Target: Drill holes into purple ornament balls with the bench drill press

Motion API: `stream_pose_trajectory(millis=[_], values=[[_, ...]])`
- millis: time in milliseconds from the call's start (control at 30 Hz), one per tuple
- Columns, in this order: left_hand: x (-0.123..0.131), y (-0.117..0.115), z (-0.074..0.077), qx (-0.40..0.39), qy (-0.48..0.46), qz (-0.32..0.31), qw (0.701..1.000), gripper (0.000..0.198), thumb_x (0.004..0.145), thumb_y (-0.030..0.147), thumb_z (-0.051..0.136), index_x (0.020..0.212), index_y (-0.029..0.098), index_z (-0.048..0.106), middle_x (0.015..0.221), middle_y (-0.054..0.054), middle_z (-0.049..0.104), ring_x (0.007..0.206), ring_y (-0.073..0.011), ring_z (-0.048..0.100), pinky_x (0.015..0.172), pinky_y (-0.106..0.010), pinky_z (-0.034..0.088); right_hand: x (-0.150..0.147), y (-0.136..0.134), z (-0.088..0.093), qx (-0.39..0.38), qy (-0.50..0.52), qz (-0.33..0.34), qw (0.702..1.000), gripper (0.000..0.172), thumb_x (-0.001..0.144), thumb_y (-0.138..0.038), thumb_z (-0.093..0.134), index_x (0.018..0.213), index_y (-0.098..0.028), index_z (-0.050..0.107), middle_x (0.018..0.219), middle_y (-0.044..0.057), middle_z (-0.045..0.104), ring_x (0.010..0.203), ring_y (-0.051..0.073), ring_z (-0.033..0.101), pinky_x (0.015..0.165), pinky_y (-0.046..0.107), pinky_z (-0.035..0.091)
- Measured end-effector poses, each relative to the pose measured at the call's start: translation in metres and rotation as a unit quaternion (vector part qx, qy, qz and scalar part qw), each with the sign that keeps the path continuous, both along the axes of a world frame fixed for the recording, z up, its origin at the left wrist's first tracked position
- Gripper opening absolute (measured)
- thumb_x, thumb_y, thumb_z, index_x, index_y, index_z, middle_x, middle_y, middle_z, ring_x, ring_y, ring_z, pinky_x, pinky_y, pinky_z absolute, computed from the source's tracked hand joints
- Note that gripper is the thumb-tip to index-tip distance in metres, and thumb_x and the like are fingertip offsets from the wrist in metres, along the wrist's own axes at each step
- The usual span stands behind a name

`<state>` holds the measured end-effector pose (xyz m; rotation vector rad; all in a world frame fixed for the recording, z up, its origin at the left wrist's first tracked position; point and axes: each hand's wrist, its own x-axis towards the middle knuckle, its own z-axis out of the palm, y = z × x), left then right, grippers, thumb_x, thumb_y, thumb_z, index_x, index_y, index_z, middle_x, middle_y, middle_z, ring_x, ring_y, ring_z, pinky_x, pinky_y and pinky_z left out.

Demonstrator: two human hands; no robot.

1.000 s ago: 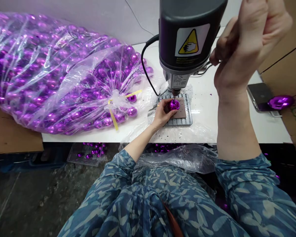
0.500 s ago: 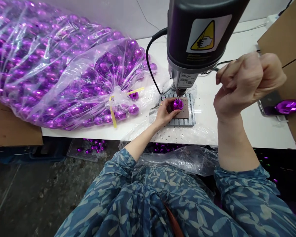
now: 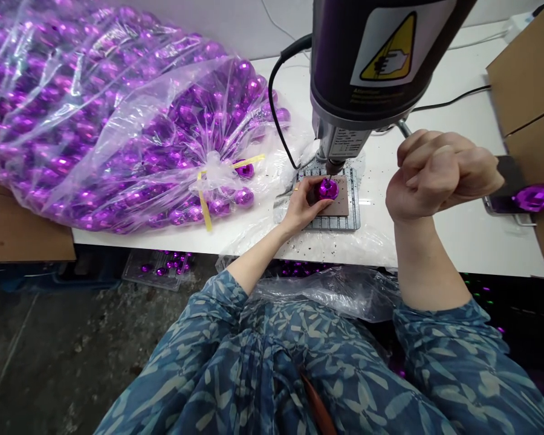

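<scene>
My left hand [image 3: 301,208] grips a shiny purple bauble [image 3: 327,190] against a brown pad [image 3: 346,202], which lies on a metal grid [image 3: 330,222]. The tip of a bench drill's bit [image 3: 329,176] meets the top of the bauble. Above it hangs the dark drill head [image 3: 358,66], with a yellow warning label. My right hand [image 3: 439,175] is a fist around the drill's feed handle [image 3: 404,128], and the fingers hide most of the handle.
A large transparent bag of purple baubles [image 3: 118,121], tied with yellow tape, fills the left of the white table [image 3: 435,241]. A phone [image 3: 503,184] and a loose purple bauble [image 3: 537,198] lie at the right, beside cardboard [image 3: 526,78]. A tray of baubles [image 3: 156,269] sits below the table.
My right hand has dropped lower and closer to the drill head, with the handle in it. My left hand stays on the bauble, and the view has moved closer to the drill.
</scene>
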<state>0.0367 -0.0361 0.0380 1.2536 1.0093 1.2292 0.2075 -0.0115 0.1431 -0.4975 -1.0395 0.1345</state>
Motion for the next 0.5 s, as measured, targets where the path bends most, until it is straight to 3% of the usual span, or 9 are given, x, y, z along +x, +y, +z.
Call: stream_pose_trajectory(millis=[100,200,267,367,433,500], values=[[0.000,0.000,0.001,-0.004,0.000,0.000,1.000,0.052,0.071,0.031,0.106,0.114,0.027,0.077,0.131,-0.008,0.075,0.141,-0.0355,0.062,0.136,-0.053,0.039,0.001,0.000,-0.009,0.003,-0.006,-0.008,1.000,0.088,0.082,-0.071,0.079,0.052,-0.016,0.018,0.042,-0.006,0.010,0.037,0.003,0.019,0.045,0.031,0.034],[0.000,-0.001,0.003,-0.011,-0.008,0.002,1.000,0.053,0.070,0.030,0.107,0.114,0.027,0.077,0.131,-0.008,0.075,0.144,-0.0359,0.061,0.136,-0.053,0.038,-0.004,-0.004,-0.002,-0.007,-0.001,-0.010,1.000,0.084,0.084,-0.073,0.076,0.055,-0.016,0.022,0.043,-0.007,0.012,0.039,0.002,0.019,0.046,0.029,0.035],[-0.001,-0.002,0.003,-0.005,-0.002,-0.001,1.000,0.052,0.072,0.030,0.105,0.115,0.027,0.076,0.133,-0.009,0.075,0.144,-0.0356,0.062,0.136,-0.054,0.038,-0.009,-0.006,0.016,-0.021,0.004,-0.004,1.000,0.080,0.089,-0.071,0.074,0.058,-0.015,0.025,0.047,-0.005,0.016,0.042,0.002,0.022,0.047,0.027,0.031],[-0.001,-0.002,0.001,0.010,0.018,-0.009,1.000,0.050,0.077,0.033,0.103,0.118,0.028,0.075,0.134,-0.009,0.074,0.142,-0.0347,0.062,0.135,-0.055,0.040,-0.012,-0.002,0.056,-0.048,-0.002,0.031,0.998,0.070,0.093,-0.059,0.075,0.064,-0.015,0.029,0.053,-0.005,0.035,0.047,0.000,0.034,0.049,0.025,0.026],[0.000,0.000,-0.005,0.021,0.017,-0.011,1.000,0.049,0.079,0.034,0.102,0.120,0.029,0.075,0.135,-0.010,0.074,0.141,-0.0340,0.063,0.133,-0.054,0.043,-0.010,0.003,0.084,-0.119,-0.036,0.068,0.990,0.063,0.099,-0.034,0.068,0.066,-0.017,0.018,0.054,-0.004,0.029,0.047,-0.001,0.041,0.052,0.023,0.028],[0.000,0.002,-0.012,0.044,0.013,-0.001,0.999,0.048,0.082,0.037,0.099,0.122,0.028,0.074,0.136,-0.010,0.073,0.139,-0.0322,0.065,0.129,-0.053,0.047,-0.008,0.008,0.105,-0.193,-0.042,0.084,0.977,0.052,0.100,-0.019,0.057,0.062,-0.016,0.022,0.054,-0.005,0.031,0.046,-0.005,0.040,0.054,0.019,0.029]])
